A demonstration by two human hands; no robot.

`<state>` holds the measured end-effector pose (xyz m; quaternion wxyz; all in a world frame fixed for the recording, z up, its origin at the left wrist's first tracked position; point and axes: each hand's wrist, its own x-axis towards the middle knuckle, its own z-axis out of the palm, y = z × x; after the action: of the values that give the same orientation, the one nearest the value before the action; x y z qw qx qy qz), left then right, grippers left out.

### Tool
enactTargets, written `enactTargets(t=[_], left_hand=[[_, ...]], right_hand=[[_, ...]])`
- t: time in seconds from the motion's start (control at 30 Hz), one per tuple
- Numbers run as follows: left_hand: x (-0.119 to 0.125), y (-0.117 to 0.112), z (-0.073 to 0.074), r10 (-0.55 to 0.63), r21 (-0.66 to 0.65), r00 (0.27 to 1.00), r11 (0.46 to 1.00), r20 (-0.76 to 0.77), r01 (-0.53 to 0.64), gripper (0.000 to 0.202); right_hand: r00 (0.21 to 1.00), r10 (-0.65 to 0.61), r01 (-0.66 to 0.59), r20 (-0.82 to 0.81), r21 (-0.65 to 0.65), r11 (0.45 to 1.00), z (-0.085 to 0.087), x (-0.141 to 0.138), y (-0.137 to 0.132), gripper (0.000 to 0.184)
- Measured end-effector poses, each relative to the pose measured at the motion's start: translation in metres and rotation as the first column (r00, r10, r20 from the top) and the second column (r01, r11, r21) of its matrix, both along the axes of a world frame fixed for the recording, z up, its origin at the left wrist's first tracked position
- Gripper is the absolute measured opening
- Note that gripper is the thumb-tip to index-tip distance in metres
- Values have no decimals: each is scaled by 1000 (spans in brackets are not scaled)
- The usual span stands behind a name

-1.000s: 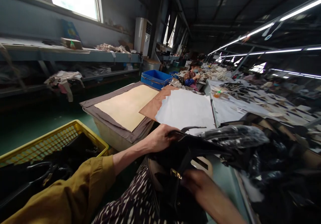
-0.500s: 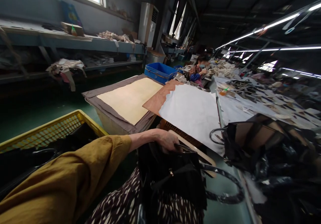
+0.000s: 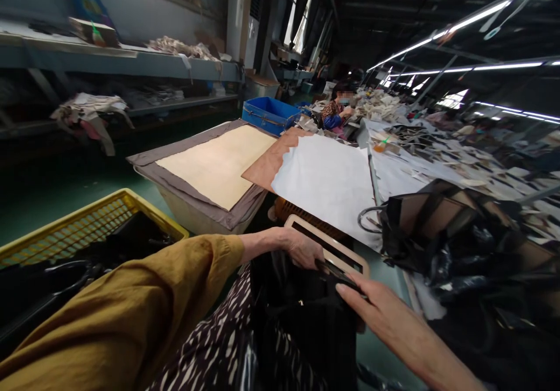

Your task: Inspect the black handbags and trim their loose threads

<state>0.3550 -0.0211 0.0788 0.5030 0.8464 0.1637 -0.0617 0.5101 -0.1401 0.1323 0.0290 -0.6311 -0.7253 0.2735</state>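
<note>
A black handbag [image 3: 312,315] hangs over my patterned lap in the head view. My left hand [image 3: 301,248] is closed on its top edge, fingertips curled over the rim. At the right end of the same edge, my right hand [image 3: 370,295] pinches the rim between thumb and fingers. The bag's front is dark and its lower part runs out of the frame. Just beyond the hands lies a beige frame-shaped piece [image 3: 328,242] with a dark inside; I cannot tell what it is.
On the left a yellow crate [image 3: 126,204] holds black bags. Ahead stand a cloth-covered bin [image 3: 188,204] and a board with a white sheet [image 3: 326,172]. More black bags [image 3: 441,245] are piled on the right table. A person [image 3: 335,111] sits farther back near a blue bin [image 3: 269,117].
My right hand has come in from the right and taken hold of the bag's rim. My left hand still grips it, slightly farther right. The whole view has shifted a little.
</note>
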Motion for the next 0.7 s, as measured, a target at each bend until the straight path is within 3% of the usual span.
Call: enactTargets(t=[0.1,0.17,0.23,0.27,0.3,0.37,0.4,0.47,0.53,0.6,0.67,0.7], left_hand=[[-12,5,7,11,19,998,1000,65,-13,16],[-27,3,20,170,154,969,968,178,-199,22],[-43,-8,33,310,303,904,867,294,-396,17],[-50,-18,36,312,338,892,843,326,-418,14],[-56,-29,36,242,344,910,868,337,-359,17],[-66,-53,26,107,331,958,923,268,-196,24],[-70,-63,17,89,349,975,924,201,-156,32],[-78,-76,1,137,394,991,911,0,-126,48],[-89,-77,-6,209,408,960,905,-185,-118,59],[-100,-71,0,288,448,922,881,-257,-151,68],[-111,-64,12,371,518,897,830,-239,-205,74],[-114,-61,17,387,512,889,830,-244,-221,74]], right_hand=[[993,-92,82,69,138,987,-10,2,-17,34],[990,-109,94,88,160,983,-15,7,-23,35],[990,-102,82,99,190,978,-19,12,-26,35],[990,-100,75,104,218,973,-21,13,-27,35],[989,-99,70,109,245,967,-24,14,-27,36],[987,-105,66,123,282,957,-27,12,-27,38],[986,-105,61,130,305,950,-28,10,-28,40],[984,-82,23,161,336,941,-28,7,-31,41],[982,7,-72,188,342,937,-27,6,-36,40],[976,124,-179,180,333,926,-27,8,-43,36],[973,178,-219,145,354,909,-33,12,-48,34],[975,182,-216,126,371,903,-38,13,-51,33]])
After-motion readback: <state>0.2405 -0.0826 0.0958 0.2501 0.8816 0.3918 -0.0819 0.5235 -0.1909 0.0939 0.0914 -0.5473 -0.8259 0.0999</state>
